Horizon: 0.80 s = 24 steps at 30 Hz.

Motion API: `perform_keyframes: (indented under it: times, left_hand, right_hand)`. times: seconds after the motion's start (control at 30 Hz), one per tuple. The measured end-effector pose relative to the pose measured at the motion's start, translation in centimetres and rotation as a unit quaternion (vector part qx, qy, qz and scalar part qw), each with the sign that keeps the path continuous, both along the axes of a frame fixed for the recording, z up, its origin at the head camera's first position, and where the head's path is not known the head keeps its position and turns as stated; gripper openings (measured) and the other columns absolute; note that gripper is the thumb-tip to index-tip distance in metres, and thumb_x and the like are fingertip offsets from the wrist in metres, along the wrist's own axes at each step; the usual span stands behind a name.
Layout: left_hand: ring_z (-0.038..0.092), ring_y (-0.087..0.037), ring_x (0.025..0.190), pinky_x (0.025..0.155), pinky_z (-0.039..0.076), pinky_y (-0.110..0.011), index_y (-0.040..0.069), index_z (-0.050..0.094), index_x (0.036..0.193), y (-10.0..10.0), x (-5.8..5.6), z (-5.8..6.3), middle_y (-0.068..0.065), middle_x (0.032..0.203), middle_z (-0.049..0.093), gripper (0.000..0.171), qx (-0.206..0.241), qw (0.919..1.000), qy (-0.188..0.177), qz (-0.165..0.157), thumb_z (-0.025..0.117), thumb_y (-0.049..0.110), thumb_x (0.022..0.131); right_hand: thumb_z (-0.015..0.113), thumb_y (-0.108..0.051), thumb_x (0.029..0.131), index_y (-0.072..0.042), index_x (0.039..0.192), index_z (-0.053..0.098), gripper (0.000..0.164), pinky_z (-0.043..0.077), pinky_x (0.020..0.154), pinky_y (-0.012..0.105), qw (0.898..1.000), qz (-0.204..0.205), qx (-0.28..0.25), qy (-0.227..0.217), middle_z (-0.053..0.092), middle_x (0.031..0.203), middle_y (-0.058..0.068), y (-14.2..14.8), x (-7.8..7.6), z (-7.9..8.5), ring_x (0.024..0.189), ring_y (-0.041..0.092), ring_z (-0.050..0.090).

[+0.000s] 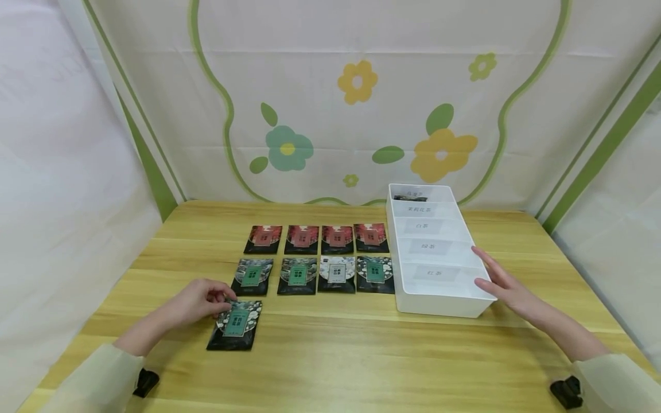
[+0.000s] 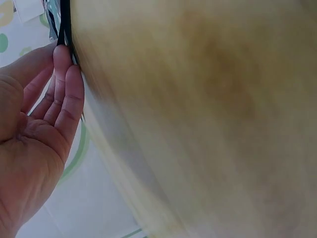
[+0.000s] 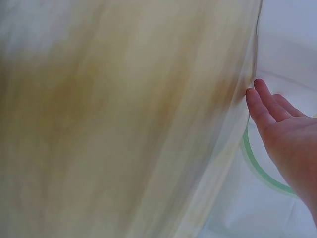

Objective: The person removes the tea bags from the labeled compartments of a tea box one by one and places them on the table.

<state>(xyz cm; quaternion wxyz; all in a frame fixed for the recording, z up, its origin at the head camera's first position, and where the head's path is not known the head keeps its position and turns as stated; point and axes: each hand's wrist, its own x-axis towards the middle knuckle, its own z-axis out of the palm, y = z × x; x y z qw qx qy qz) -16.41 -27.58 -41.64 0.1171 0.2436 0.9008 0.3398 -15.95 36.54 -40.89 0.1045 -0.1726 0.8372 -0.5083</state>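
Note:
At the table's front left, my left hand (image 1: 201, 301) pinches the upper left corner of a black tea sachet (image 1: 233, 330) with a green label and white flowers. In the left wrist view the fingertips (image 2: 62, 53) meet at the dark edge of the sachet (image 2: 65, 20). My right hand (image 1: 508, 287) is beside the white divided box (image 1: 439, 304), its fingers relaxed and its thumb and fingertips right at the box's right rim. The right wrist view shows that hand (image 3: 292, 134) with its fingers extended.
A back row holds several red-and-black sachets (image 1: 302, 241). Before it lie two grey-patterned green-label sachets (image 1: 298, 277), a white-topped sachet (image 1: 337, 274) and a flowered one (image 1: 375, 274), close to the box. A dark packet (image 1: 410, 198) sits in the box's far compartment. A fabric backdrop (image 1: 320, 86) stands behind.

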Motion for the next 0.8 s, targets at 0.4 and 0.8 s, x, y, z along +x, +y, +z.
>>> perform_keyframes:
  times: [0.4,0.8]
  left_hand:
    - [0.051,-0.005,0.059,0.053,0.046,-0.025,0.008,0.071,0.093,0.3,0.0,-0.1,0.007,0.071,0.057,0.01,-0.028,0.9994,0.014,0.015,0.075,0.009,0.085]
    - [0.053,-0.006,0.063,0.055,0.046,-0.025,0.008,0.072,0.092,-0.1,-0.3,1.8,0.006,0.073,0.06,0.009,-0.019,0.9986,0.043,0.023,0.076,0.014,0.086]
  right_hand:
    - [0.044,-0.009,0.103,-0.02,0.158,0.003,0.069,0.011,0.112,0.047,1.0,-0.004,-0.003,0.004,-0.013,0.157,0.024,-0.1,0.1,0.0,0.135,0.058,-0.009]
    - [0.044,-0.009,0.104,-0.02,0.158,0.002,0.07,0.026,0.087,0.004,1.0,0.002,-0.002,0.005,-0.013,0.157,0.025,0.1,-0.1,-0.3,0.135,0.058,-0.006]
